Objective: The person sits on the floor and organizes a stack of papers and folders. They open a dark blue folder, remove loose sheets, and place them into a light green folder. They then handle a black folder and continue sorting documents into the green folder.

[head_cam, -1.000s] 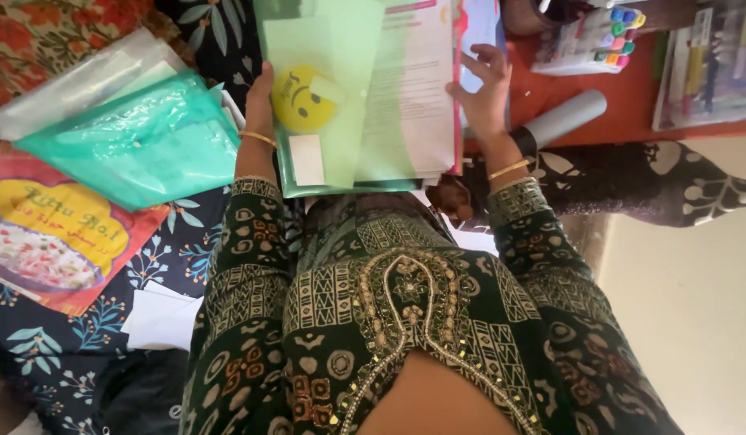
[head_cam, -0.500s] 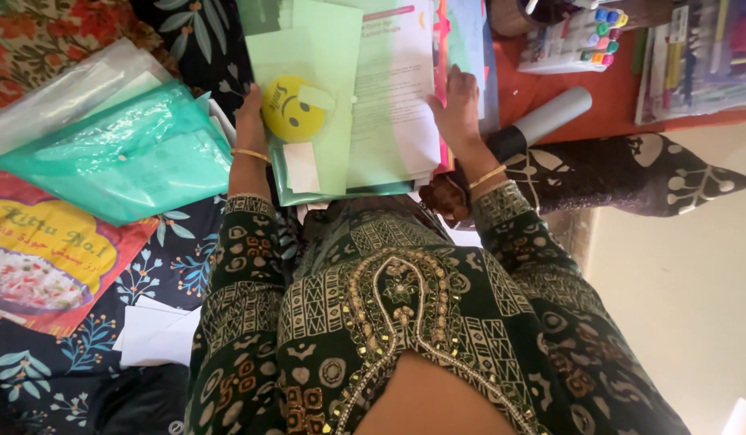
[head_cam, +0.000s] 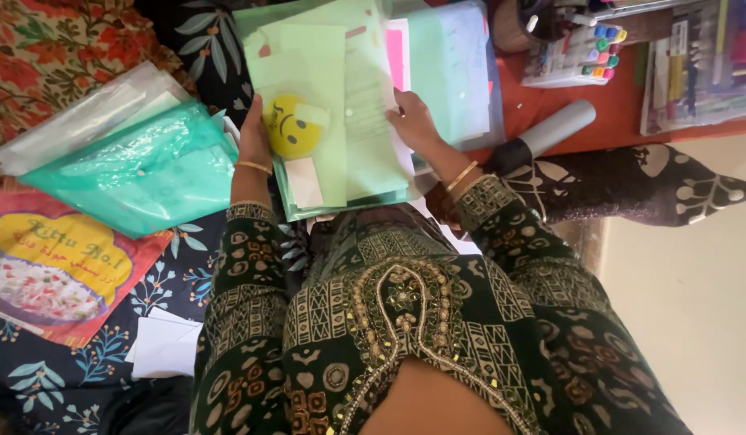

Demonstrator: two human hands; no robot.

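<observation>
A stack of light green folders and papers (head_cam: 340,105) lies in front of me, with a yellow smiley sticker (head_cam: 291,127) on the top folder. My left hand (head_cam: 254,137) grips the stack's left edge beside the sticker. My right hand (head_cam: 415,121) holds the right side of the green sheets, fingers curled over their edge. Under them lie a pink sheet (head_cam: 397,60) and a translucent bluish folder (head_cam: 457,72). Both wrists wear gold bangles.
A teal plastic folder (head_cam: 139,173) and clear sleeves (head_cam: 83,121) lie at the left, above a red printed bag (head_cam: 55,266). A white paper (head_cam: 167,346) lies by my left arm. A marker set (head_cam: 578,52) and grey tube (head_cam: 550,133) sit on the red table (head_cam: 622,113).
My right hand has slid left from the stack's right edge onto the green sheets. The view has shifted, so the stack sits lower and more of the blue folder shows.
</observation>
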